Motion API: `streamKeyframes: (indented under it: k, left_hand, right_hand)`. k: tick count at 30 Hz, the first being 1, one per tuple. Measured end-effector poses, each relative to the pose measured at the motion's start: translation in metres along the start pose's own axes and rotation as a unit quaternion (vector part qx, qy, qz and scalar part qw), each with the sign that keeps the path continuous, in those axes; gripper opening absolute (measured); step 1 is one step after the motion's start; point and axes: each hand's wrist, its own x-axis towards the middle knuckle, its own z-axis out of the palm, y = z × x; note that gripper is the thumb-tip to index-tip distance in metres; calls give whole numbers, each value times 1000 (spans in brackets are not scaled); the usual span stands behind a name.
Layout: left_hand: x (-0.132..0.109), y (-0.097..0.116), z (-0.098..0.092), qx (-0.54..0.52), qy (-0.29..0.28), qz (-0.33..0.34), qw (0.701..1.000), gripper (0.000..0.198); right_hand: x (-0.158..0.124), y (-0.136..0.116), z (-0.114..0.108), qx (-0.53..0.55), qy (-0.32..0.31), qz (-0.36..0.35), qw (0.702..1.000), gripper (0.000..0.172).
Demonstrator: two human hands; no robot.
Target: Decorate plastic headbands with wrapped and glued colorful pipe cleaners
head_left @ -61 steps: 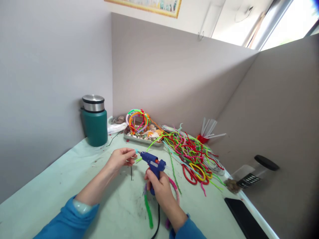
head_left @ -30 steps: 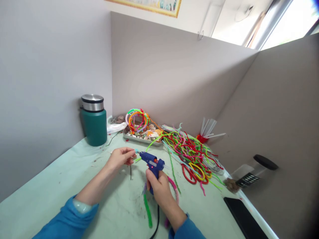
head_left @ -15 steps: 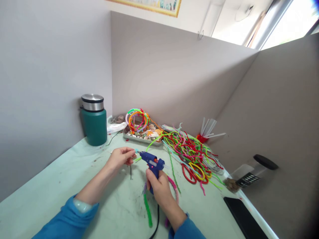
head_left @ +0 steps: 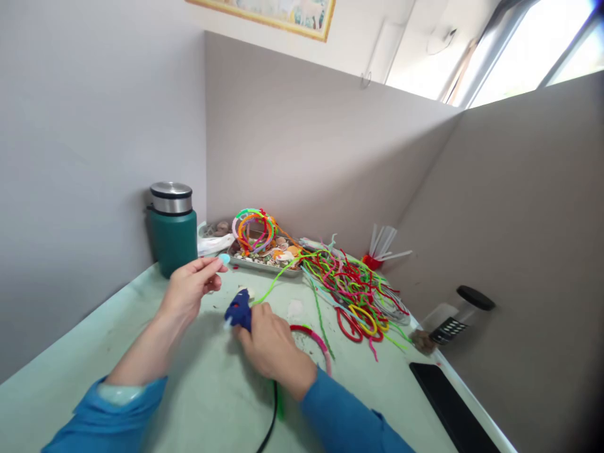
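Observation:
Between the thumb and fingertips of my left hand (head_left: pixel 191 283) is a small light-blue disc (head_left: pixel 224 258), raised above the table near the tray. My right hand (head_left: pixel 274 340) is wrapped round a blue glue gun (head_left: pixel 239 309), tipped over and low above the table, its nozzle facing away from me. A black cord (head_left: pixel 272 418) runs from it toward the front edge. Beside my right wrist lies a pink and red fuzzy ring (head_left: pixel 321 343), partly hidden by the hand. Green fuzzy stem shows under the right forearm.
A green bottle (head_left: pixel 173 242) stands at the left wall. Behind my hands, a metal tray (head_left: pixel 278 270) holds shells and colourful rings (head_left: pixel 255 229). Tangled pipe cleaners (head_left: pixel 349 283) spread to the right, near a red cup (head_left: pixel 372 262) of glue sticks, a clear jar (head_left: pixel 453 324) and a black slab (head_left: pixel 453 402).
The glue gun has moved left and down, turning away from the disc. My left hand has drawn left and up with the disc, now apart from the nozzle.

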Motion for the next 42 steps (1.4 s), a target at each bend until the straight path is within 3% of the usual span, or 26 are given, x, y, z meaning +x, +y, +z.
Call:
streamKeyframes:
  k: [3, 7, 11, 13, 15, 18, 21, 26, 29, 35, 42]
  left_hand:
    - [-10, 17, 4, -2, -3, 41, 999, 30]
    - [-24, 25, 25, 14, -44, 46, 998, 28]
    - [-32, 13, 51, 36, -105, 11, 994, 31]
    - [-34, 3, 62, 69, -137, -11, 988, 32]
    - [-35, -9, 72, 125, -169, -31, 977, 31]
    - [-35, -26, 83, 237, -219, -33, 946, 25]
    - [-34, -40, 89, 390, -244, 25, 888, 23]
    - [-35, -56, 87, 562, -238, 153, 778, 23]
    - [-37, -60, 85, 607, -235, 199, 733, 21]
    - [-43, -60, 84, 643, -238, 236, 689, 22]
    - [-50, -57, 86, 663, -245, 261, 658, 23]
  right_hand:
    - [13, -14, 17, -65, -17, 30, 997, 33]
    - [29, -25, 28, -106, -19, 61, 992, 41]
    - [19, -14, 9, -109, 33, -12, 993, 41]
    - [5, 6, -8, -117, 56, -31, 991, 25]
    - [-10, 36, -26, -122, 58, 0, 991, 19]
    - [-28, 83, -44, -117, 79, 99, 985, 22]
    - [-41, 112, -47, -95, 49, 119, 987, 16]
    - [-50, 115, -35, -131, 55, 112, 983, 12]
    - [-49, 111, -31, -140, 74, 88, 983, 8]
    - [-50, 106, -33, -132, 131, 46, 982, 6]
    - [-50, 103, -34, -127, 145, 32, 981, 6]
